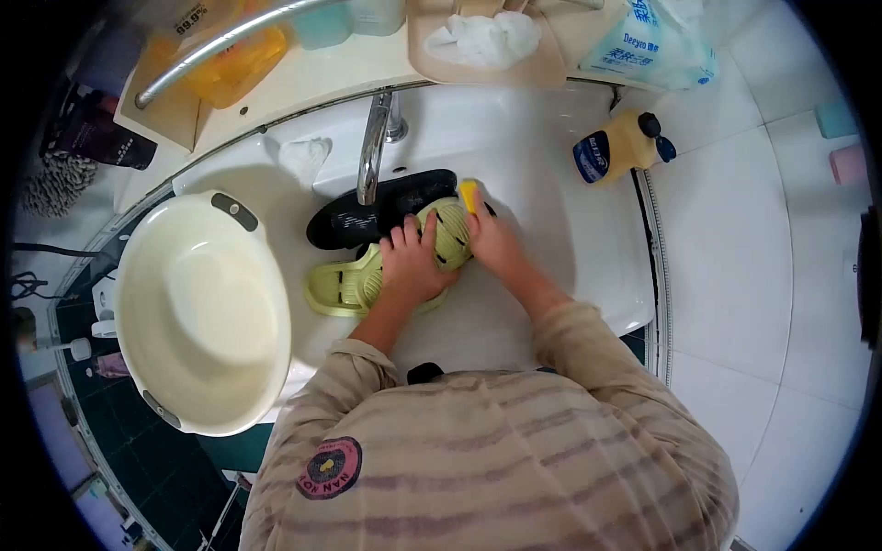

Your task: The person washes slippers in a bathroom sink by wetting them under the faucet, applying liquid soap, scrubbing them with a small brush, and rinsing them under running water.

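Observation:
Pale green ridged slippers (452, 235) lie in the white sink (588, 253), in front of a black slipper (418, 195) under the tap. My left hand (411, 264) presses down and grips the green slipper, with its fingers spread over the middle. How the green pieces overlap beneath the palm is hidden. My right hand (496, 241) is closed on a small yellow brush (469, 196), which it holds at the green slipper's far right end. The brush's bristles are hidden.
A chrome tap (372, 151) hangs over the black slipper. On the left, a cream basin (138, 303) rests on the sink's edge. A yellow bottle (614, 151) stands at the right rim. Behind is a shelf (322, 69) with bottles and a tissue tray (542, 69).

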The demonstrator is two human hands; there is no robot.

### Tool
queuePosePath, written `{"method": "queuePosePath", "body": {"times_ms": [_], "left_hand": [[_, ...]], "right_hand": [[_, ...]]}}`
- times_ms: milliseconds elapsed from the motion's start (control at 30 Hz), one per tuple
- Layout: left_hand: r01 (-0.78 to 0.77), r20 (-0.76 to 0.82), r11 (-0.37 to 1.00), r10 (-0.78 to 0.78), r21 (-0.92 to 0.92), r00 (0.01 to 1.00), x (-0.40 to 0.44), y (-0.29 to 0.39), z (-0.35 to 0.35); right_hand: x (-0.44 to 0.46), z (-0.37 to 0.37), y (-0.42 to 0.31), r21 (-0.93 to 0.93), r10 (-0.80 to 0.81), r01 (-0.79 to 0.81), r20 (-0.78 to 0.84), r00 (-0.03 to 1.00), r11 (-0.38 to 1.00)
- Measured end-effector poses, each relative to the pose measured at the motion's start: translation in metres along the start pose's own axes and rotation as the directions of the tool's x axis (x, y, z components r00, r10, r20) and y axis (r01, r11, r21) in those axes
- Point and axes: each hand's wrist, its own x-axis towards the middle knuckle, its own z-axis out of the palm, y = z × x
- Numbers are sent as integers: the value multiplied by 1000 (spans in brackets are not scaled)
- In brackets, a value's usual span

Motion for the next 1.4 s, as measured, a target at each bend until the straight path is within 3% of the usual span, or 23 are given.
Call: {"method": "queuePosePath", "body": {"times_ms": [100,200,300,367,433,533,633,700,767,800,867,967,1033,1133,1200,1300,1333,1400], "left_hand": [[-23,-20,1000,23,9,1000,1,-2,6],[-24,-89,999,27,32,996,5,-3,16],[-18,-79,1000,19,15,997,3,-3,11],[-26,-80,1000,27,9,996,3,-5,7],[-46,-50,999,46,-9,998,3,-5,7],[-35,-50,999,36,11,998,3,-3,12],[-43,-105,999,45,28,993,6,-5,11],[-48,-80,999,47,-5,996,3,-5,10],[-63,-94,998,64,9,994,4,-8,8],[-77,-99,997,77,12,992,2,-5,11],[-68,-86,998,66,-19,994,2,-5,12],[-62,-84,997,58,-55,995,5,-9,6],[-135,-127,988,124,-75,984,1,-12,12],[-133,-105,991,131,-18,986,1,-9,11],[-118,-92,992,114,-47,989,6,-7,10],[-104,-115,992,96,-72,989,8,-9,13],[-147,-135,987,138,-64,981,6,-12,15],[-188,-154,980,177,-60,972,4,-17,18]], "right_hand": [[-70,-15,3,19,-45,43,111,993,999],[-39,-14,-9,-154,44,-21,150,988,988],[11,-7,-15,-155,87,-80,41,995,985],[-16,-16,-15,-154,75,-61,89,993,986],[-60,-23,-21,-128,-70,94,185,980,987],[-19,-2,-15,-237,-85,99,67,994,966],[2,-7,-18,-243,-80,92,57,995,966],[-32,-16,-12,-180,-107,117,61,992,977],[-64,-32,-14,-178,-157,208,263,952,962],[-48,-29,-12,-182,-152,206,273,950,961],[-7,-19,-9,-203,-176,206,158,972,957],[-9,-26,-14,-145,-176,195,130,976,970],[-46,-30,-1,-194,-213,239,145,966,951],[-63,-41,-7,-277,-183,276,318,930,920],[-21,-19,-12,-228,-376,416,200,905,880],[6,-16,-35,-263,-273,322,206,940,910],[-5,-5,-11,-267,-386,420,172,906,867],[-43,-39,10,-171,-386,429,235,892,887]]}}
